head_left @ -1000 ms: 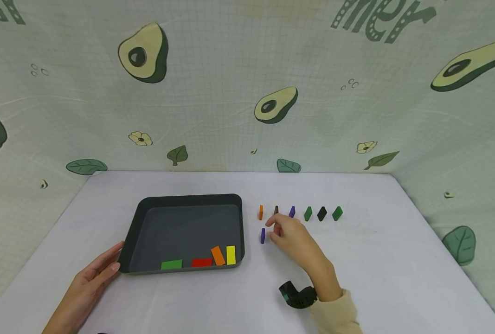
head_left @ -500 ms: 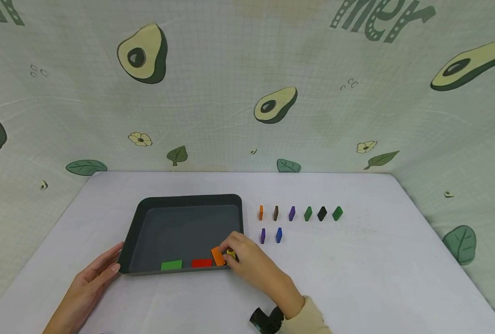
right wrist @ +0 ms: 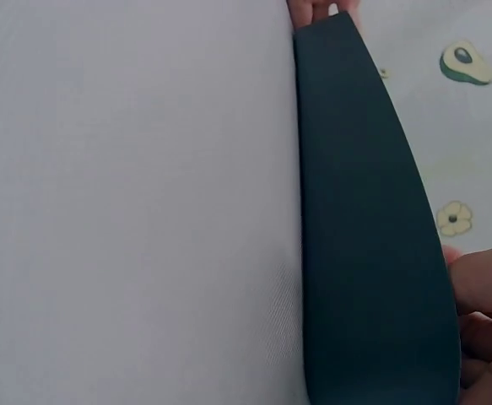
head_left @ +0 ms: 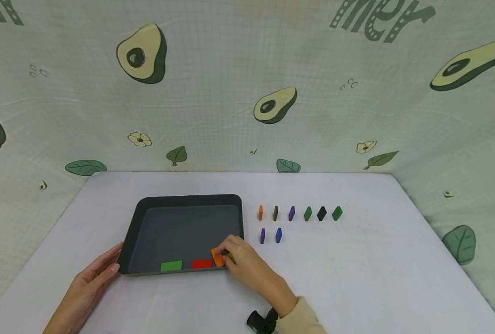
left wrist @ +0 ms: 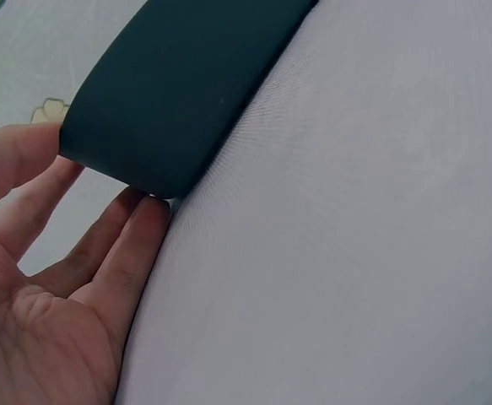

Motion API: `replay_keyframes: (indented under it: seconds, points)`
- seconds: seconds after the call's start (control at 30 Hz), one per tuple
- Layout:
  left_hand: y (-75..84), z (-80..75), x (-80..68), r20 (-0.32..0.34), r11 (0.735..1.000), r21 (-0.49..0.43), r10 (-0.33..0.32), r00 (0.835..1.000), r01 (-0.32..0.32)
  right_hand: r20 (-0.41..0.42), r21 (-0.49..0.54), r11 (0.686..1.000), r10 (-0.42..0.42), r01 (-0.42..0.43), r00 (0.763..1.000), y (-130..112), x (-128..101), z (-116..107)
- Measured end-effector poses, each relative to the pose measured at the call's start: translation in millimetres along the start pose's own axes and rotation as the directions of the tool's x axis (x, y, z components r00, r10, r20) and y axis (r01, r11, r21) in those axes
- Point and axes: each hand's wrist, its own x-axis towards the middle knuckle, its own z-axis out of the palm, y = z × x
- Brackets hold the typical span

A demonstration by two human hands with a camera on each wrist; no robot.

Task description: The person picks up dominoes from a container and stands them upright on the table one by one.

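Note:
A dark tray sits left of centre on the white table. Along its near wall lie a green block, a red block and an orange block. My right hand reaches over the tray's near right corner, its fingertips curled over a yellow block that is almost hidden. My left hand lies flat with straight fingers touching the tray's near left corner. In the right wrist view only the tray's outer wall and fingers show.
Right of the tray stands a row of upright blocks: orange, brown, purple, green, black, green. In front of it stand a purple and a blue block. An avocado-print cloth walls the table.
My right hand left a blue block standing beside the purple one, moved left into the tray and closed on the yellow block. The left hand stayed put.

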Motion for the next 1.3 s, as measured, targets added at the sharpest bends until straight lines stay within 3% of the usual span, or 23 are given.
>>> replay_keyframes:
  seconds: [0.2,0.33,0.43,0.5,0.57,0.67,0.83,0.9,1.0,1.13,1.3]
  points:
    - [0.6,0.2,-0.2,-0.001,0.999,-0.034,-0.008,1.0,0.008,0.012,0.049,0.999,0.018,-0.019,1.0,1,0,1]
    - [1.9,2.0,0.2,0.039,0.993,-0.102,0.065,0.997,-0.061,0.023,0.077,0.996,0.032,-0.033,0.999,2,0,0]
    - [0.9,4.5,1.8,0.079,0.957,-0.259,0.155,0.985,-0.13,0.037,0.105,0.993,0.044,-0.047,0.998,3,0,-1]
    - [1.1,7.0,2.9,0.088,0.917,-0.372,0.193,0.977,-0.147,0.049,0.131,0.99,0.049,-0.055,0.998,3,0,-3]
    - [2.2,10.1,3.5,0.073,0.877,-0.455,0.211,0.975,-0.156,0.058,0.153,0.987,0.05,-0.058,0.997,4,-1,-4]
    - [8.7,16.4,2.2,0.032,0.843,-0.507,0.229,0.973,-0.182,0.073,0.177,0.982,0.058,-0.07,0.996,5,-1,-7]
    - [22.3,30.5,0.3,-0.062,0.828,-0.457,0.335,0.94,-0.325,0.088,0.193,0.978,0.062,-0.078,0.994,9,-2,-9]
    - [28.0,36.8,-0.2,-0.115,0.838,-0.398,0.357,0.927,-0.372,0.088,0.199,0.977,0.055,-0.071,0.995,11,-2,-10]
    - [35.0,44.1,-1.6,-0.183,0.859,-0.336,0.341,0.922,-0.385,0.085,0.204,0.977,0.051,-0.067,0.995,13,-2,-10]
    - [38.9,48.3,-2.2,-0.225,0.882,-0.287,0.318,0.921,-0.375,0.078,0.197,0.978,0.047,-0.061,0.996,14,-2,-10]
    - [33.3,45.5,-0.5,-0.221,0.873,-0.311,0.319,0.922,-0.377,0.07,0.189,0.981,0.04,-0.052,0.997,14,-2,-9]
